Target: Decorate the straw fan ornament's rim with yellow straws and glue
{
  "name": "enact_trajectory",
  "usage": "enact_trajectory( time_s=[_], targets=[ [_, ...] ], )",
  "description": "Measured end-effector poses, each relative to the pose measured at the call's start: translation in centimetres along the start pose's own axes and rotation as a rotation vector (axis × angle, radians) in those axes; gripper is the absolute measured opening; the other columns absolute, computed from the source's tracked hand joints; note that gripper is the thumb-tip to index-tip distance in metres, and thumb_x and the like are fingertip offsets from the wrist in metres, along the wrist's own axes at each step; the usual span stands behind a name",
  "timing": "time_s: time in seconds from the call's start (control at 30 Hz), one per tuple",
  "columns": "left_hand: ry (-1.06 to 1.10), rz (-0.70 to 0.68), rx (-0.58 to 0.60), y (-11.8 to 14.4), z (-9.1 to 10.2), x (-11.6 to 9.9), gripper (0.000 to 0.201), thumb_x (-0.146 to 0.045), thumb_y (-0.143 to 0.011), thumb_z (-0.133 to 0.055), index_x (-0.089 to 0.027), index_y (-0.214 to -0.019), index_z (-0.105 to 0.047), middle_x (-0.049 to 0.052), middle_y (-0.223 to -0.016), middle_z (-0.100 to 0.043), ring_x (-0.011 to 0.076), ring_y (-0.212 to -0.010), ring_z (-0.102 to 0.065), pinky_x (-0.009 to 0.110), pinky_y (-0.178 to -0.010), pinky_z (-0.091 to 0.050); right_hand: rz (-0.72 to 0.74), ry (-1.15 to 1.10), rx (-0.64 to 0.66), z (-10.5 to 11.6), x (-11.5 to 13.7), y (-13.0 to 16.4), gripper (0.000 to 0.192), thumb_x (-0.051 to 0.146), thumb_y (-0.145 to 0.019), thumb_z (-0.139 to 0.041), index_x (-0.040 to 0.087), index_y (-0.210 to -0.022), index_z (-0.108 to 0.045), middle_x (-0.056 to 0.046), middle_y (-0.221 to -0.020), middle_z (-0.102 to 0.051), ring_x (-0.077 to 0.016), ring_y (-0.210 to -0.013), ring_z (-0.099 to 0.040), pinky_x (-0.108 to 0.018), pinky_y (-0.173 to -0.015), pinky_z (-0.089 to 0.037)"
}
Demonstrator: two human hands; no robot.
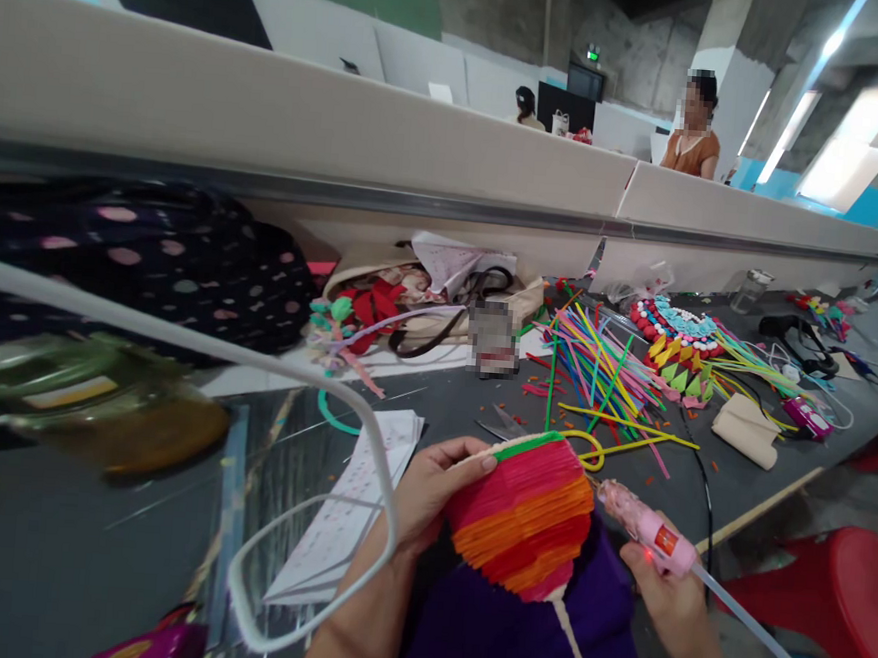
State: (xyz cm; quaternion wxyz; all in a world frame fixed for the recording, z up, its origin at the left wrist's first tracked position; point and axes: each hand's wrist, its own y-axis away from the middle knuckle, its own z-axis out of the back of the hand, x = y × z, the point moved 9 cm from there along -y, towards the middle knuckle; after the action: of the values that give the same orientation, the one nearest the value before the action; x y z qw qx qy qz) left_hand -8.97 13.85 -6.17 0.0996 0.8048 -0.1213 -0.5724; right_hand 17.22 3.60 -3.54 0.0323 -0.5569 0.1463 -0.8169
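My left hand [435,484] pinches the upper left edge of a fan-shaped paper craft [524,510]. Pleated rows of pink, orange and red cover it, a green strip runs along its top, and a thin cream stem hangs from its lower tip. In my right hand [668,596] is a pink glue gun [647,529], its small light glowing red and a long clear glue stick out of its back. The nozzle points at the right edge of the craft; whether it touches cannot be made out. Scissors [504,424] lie just beyond the craft.
Coloured pipe cleaners [609,366] are heaped on the dark table. A white curved stand [391,476] rises at left beside folded paper [346,523] and a green bottle [89,395]. Cables and a finished-looking beaded piece [675,331] lie right. A red stool [841,598] stands below.
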Motion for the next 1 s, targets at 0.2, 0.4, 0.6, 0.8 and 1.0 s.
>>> enact_trajectory(
  time_s=[0.2,0.4,0.6,0.8,1.0],
  targets=[
    [0.008,-0.003,-0.020,0.0,0.2,0.0,0.036,-0.035,-0.044,-0.087,-0.015,-0.058,-0.062,-0.004,-0.048,-0.060,0.0071,-0.042,-0.048,0.017,-0.042,-0.032,-0.048,-0.027,0.038,-0.4,-1.1,0.3,0.037,0.039,-0.085,-0.062,0.019,-0.116,-0.068,-0.011,-0.119,-0.067,-0.0269,-0.113,-0.062,-0.033,-0.095,-0.051],
    [0.018,-0.006,-0.029,-0.1,0.3,-0.1,0.036,-0.035,-0.043,-0.087,-0.015,-0.058,-0.062,-0.004,-0.048,-0.060,0.0075,-0.041,-0.048,0.017,-0.042,-0.032,-0.071,-0.075,0.068,-0.8,-1.2,0.3,0.041,0.041,-0.086,-0.061,0.018,-0.119,-0.066,-0.012,-0.122,-0.065,-0.0273,-0.116,-0.059,-0.037,-0.100,-0.047],
    [0.030,-0.009,-0.026,0.0,0.3,-0.1,0.036,-0.035,-0.043,-0.087,-0.015,-0.057,-0.061,-0.004,-0.048,-0.059,0.0071,-0.041,-0.047,0.017,-0.042,-0.031,-0.039,-0.082,0.092,-1.1,-0.4,-0.1,0.040,0.041,-0.087,-0.059,0.019,-0.120,-0.066,-0.011,-0.122,-0.066,-0.0271,-0.115,-0.060,-0.036,-0.098,-0.048],
    [0.022,-0.018,-0.035,-0.1,0.4,-0.3,0.036,-0.034,-0.043,-0.087,-0.014,-0.056,-0.061,-0.004,-0.047,-0.059,0.0070,-0.041,-0.047,0.017,-0.041,-0.030,-0.023,-0.035,0.045,-0.6,-0.1,0.0,0.036,0.040,-0.086,-0.061,0.019,-0.114,-0.069,-0.011,-0.115,-0.069,-0.0268,-0.106,-0.066,-0.033,-0.091,-0.053],
    [0.019,-0.015,-0.035,-0.1,0.4,-0.2,0.035,-0.034,-0.044,-0.087,-0.015,-0.057,-0.060,-0.004,-0.048,-0.059,0.0070,-0.042,-0.047,0.017,-0.042,-0.031,-0.020,-0.051,0.052,-0.6,0.3,-0.1,0.039,0.044,-0.086,-0.059,0.020,-0.115,-0.069,-0.011,-0.115,-0.069,-0.0270,-0.109,-0.064,-0.033,-0.093,-0.051]
  ],
)
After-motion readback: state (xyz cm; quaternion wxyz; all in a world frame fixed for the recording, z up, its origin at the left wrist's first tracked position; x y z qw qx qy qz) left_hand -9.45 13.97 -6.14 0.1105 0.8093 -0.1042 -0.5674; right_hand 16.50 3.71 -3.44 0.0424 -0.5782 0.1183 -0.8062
